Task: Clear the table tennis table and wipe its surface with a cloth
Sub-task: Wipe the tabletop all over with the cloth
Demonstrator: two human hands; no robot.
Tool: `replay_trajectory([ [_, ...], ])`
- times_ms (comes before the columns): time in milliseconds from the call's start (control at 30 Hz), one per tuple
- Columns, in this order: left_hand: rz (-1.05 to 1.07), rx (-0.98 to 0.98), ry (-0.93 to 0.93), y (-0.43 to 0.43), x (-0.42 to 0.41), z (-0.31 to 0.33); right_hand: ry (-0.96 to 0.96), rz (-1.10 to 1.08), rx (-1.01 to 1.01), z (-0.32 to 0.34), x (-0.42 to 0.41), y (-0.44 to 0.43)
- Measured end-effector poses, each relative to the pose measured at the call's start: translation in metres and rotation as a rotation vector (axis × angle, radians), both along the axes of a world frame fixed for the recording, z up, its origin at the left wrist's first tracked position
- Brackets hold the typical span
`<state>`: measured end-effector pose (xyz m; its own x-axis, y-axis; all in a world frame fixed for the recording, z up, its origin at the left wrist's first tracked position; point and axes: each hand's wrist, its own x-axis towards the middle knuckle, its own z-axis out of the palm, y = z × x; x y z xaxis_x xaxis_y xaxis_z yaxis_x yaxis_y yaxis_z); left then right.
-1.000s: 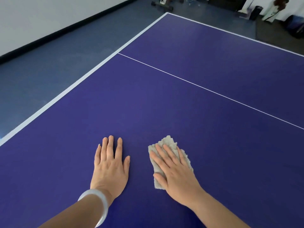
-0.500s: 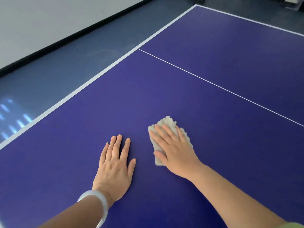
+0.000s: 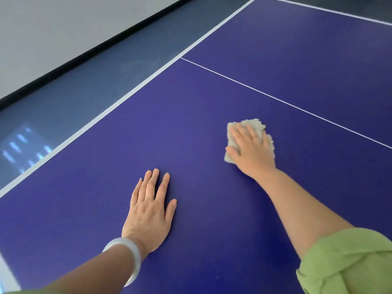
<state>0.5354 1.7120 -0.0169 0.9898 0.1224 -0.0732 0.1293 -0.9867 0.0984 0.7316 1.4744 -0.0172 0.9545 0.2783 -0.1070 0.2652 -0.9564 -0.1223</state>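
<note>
Head camera view: a beige cloth (image 3: 254, 125) lies flat on the purple table tennis table (image 3: 191, 115), pinned under the right hand (image 3: 251, 152), whose straight, spread fingers press down on it. Nearer the body and toward the table's side edge, the left hand (image 3: 149, 211) rests flat on the bare surface, fingers extended, holding nothing. A pale bangle (image 3: 129, 256) circles the left wrist; a green sleeve (image 3: 347, 262) is rolled up the right arm. A white centre line (image 3: 297, 106) runs beyond the cloth.

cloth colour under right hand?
Pale beige cloth, fuzzy texture, under the right hand; head view.
</note>
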Motion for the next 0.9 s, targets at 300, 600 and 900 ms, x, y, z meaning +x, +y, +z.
replay_trajectory([
  [300,-0.010,0.000,0.006,-0.001,0.000,-0.003,-0.039,-0.036,-0.034,-0.012,-0.158,-0.069],
  [600,-0.046,-0.013,-0.023,0.000,0.001,-0.007,0.006,-0.109,0.013,-0.002,-0.193,0.044],
  [900,-0.105,-0.020,-0.016,0.007,0.000,-0.012,-0.031,-1.106,0.030,-0.004,-0.313,-0.059],
])
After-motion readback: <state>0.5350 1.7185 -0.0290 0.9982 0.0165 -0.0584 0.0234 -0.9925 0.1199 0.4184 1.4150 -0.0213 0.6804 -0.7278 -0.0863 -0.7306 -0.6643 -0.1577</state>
